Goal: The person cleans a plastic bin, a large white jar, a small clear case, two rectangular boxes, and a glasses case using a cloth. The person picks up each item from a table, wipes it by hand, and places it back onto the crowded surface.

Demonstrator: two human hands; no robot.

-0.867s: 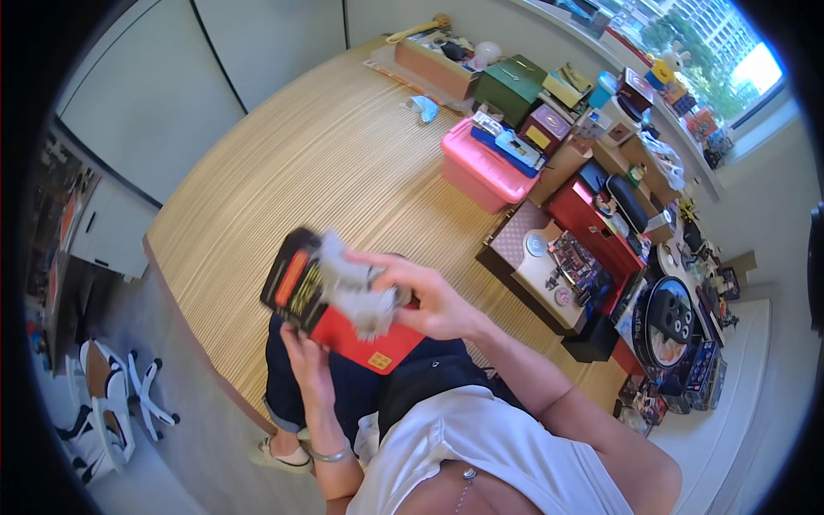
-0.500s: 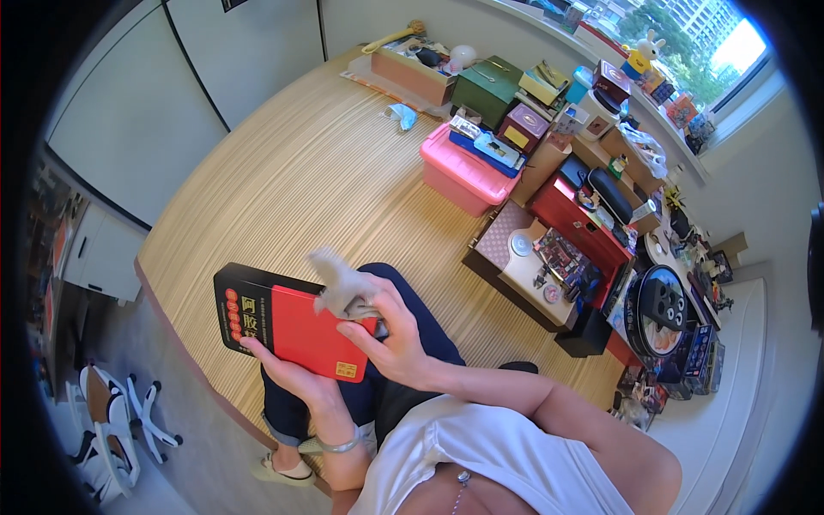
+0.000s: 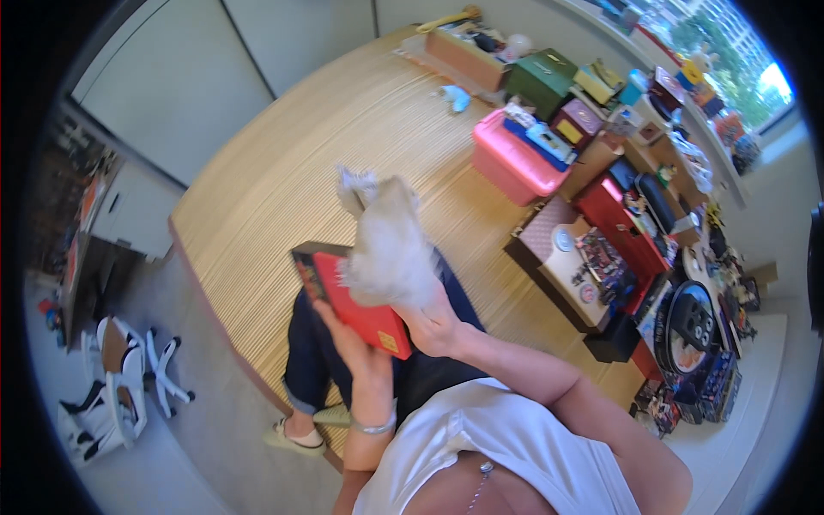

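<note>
A flat red and black box (image 3: 371, 319) is tilted above my lap. My left hand (image 3: 350, 336) grips it along its near left side, thumb on the red face. In my right hand (image 3: 427, 324) is a pale grey cloth (image 3: 393, 245), bunched and blurred by motion. The cloth hangs in front of the box's upper right part and hides it. Most of my right fingers are covered by the cloth; I cannot tell whether it touches the box.
On the ribbed wooden surface (image 3: 283, 154) stand a pink lidded bin (image 3: 518, 163), a green box (image 3: 541, 81) and an open case (image 3: 549, 257) of small items. A blue mask (image 3: 457, 98) lies farther back. White chairs (image 3: 112, 382) stand on the floor at left.
The cloth has swung up and spread out, covering more of the box. The box has turned more edge-on. The whole view has shifted, so the surroundings sit farther right.
</note>
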